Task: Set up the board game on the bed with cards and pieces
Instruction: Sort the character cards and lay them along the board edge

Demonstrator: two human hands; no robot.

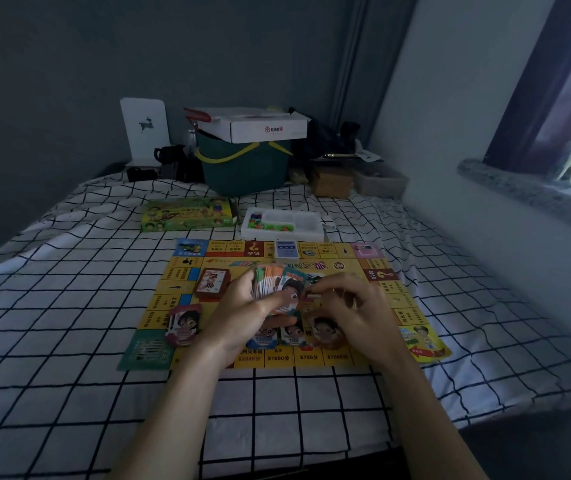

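A yellow game board [409,317] lies flat on the checked bed sheet. Over its middle my left hand [242,313] grips a fanned stack of play-money cards [279,284]. My right hand [353,313] hovers just right of the stack with curled fingers that pinch a card's edge. On the board lie a red card deck [212,283], a blue deck [286,250] at the far edge, a face card [183,323] at the left, and several small face cards [325,332] near the front edge, partly hidden by my hands.
A white tray of coloured pieces [282,225] and the green game box [187,214] lie beyond the board. A dark green bin [246,168] with a white carton on it stands at the bed's head. A wall and window ledge run along the right.
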